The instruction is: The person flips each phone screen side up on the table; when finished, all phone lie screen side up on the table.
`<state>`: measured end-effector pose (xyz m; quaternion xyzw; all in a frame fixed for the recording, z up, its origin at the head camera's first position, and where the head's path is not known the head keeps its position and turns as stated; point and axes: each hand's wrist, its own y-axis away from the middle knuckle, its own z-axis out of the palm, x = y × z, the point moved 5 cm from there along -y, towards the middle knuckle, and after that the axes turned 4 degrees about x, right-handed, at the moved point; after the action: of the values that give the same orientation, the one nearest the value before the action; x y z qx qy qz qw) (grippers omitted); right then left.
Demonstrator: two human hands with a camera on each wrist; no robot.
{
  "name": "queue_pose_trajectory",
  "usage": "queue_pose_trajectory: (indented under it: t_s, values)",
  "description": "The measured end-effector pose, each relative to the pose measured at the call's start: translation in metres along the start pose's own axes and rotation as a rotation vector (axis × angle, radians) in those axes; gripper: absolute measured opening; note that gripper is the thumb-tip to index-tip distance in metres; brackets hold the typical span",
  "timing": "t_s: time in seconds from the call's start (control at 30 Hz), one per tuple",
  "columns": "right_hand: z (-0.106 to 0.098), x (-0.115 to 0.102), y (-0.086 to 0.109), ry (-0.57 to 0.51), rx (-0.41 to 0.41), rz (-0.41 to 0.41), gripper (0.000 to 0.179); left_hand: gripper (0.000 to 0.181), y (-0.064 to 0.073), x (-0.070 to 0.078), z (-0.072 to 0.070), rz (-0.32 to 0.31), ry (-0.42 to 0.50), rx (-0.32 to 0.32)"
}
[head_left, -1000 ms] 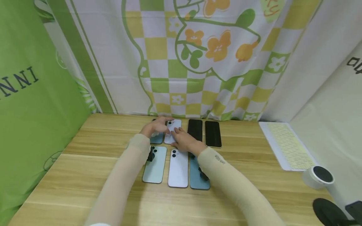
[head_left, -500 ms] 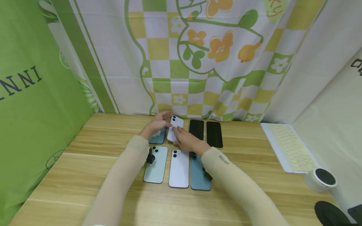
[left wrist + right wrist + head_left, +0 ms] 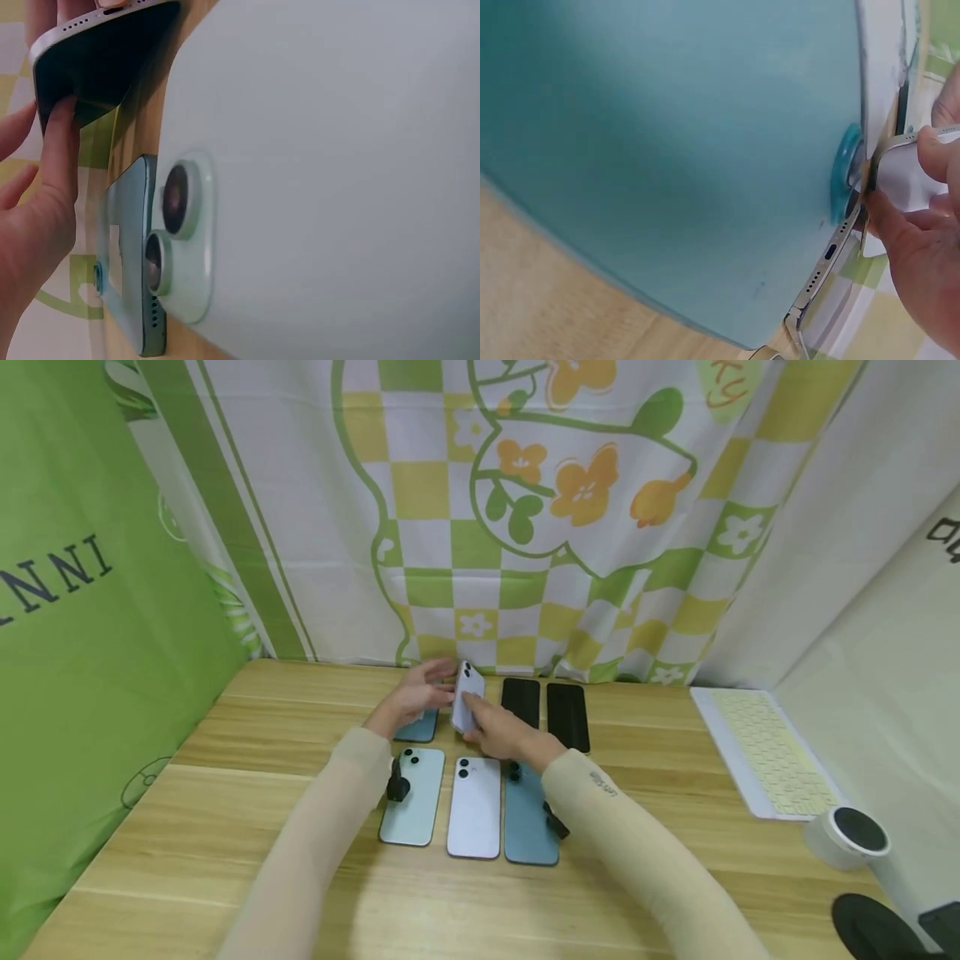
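A pale lavender phone (image 3: 469, 689) in the back row is tipped up on edge, its back and camera lenses facing right. My right hand (image 3: 504, 729) grips it, with the thumb on its back. Beside its dark screen, my left hand (image 3: 415, 695) has its fingers extended; in the left wrist view one fingertip of that left hand (image 3: 37, 232) appears to touch the screen of the raised phone (image 3: 105, 64). A blue phone (image 3: 422, 727) lies back-up, partly hidden under my left hand. In the right wrist view, the phone's back (image 3: 904, 180) shows between the fingers.
In the front row lie a mint phone (image 3: 412, 806), a lavender phone (image 3: 475, 814) and a teal phone (image 3: 529, 827), all back-up. Two black-screened phones (image 3: 520, 700) lie back right. A keyboard (image 3: 772, 747) and a white cylinder (image 3: 843, 843) stand at the right, before a curtain (image 3: 525, 568).
The lavender phone in the back row has gone from lying flat to tilted on edge, lifted by my right hand. My left hand has shifted slightly away from it to the left.
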<state>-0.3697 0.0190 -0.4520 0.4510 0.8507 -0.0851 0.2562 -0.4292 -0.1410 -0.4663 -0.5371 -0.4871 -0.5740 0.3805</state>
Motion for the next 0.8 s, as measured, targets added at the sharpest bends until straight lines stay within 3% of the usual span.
queue_pose_trajectory:
  t_s: [0.2, 0.37, 0.43, 0.57, 0.8]
  values:
    - [-0.012, 0.008, -0.001, -0.204, 0.074, 0.053, 0.072, 0.071, 0.004, -0.003, 0.006, -0.025, 0.114, -0.036]
    - [-0.017, 0.017, -0.005, -0.577, 0.108, 0.132, 0.063, 0.06, 0.006, -0.003, 0.013, -0.017, 0.107, -0.033]
    - [-0.017, 0.02, -0.006, -0.731, 0.12, 0.193, 0.06, 0.057, 0.008, -0.001, 0.017, 0.0, 0.07, -0.042]
    - [-0.017, 0.023, -0.006, -0.904, 0.147, 0.281, 0.057, 0.058, 0.011, 0.003, 0.023, 0.052, -0.022, -0.069]
    - [-0.023, 0.022, -0.003, -0.923, 0.183, 0.314, 0.056, 0.067, 0.016, 0.008, 0.031, 0.117, -0.304, -0.137]
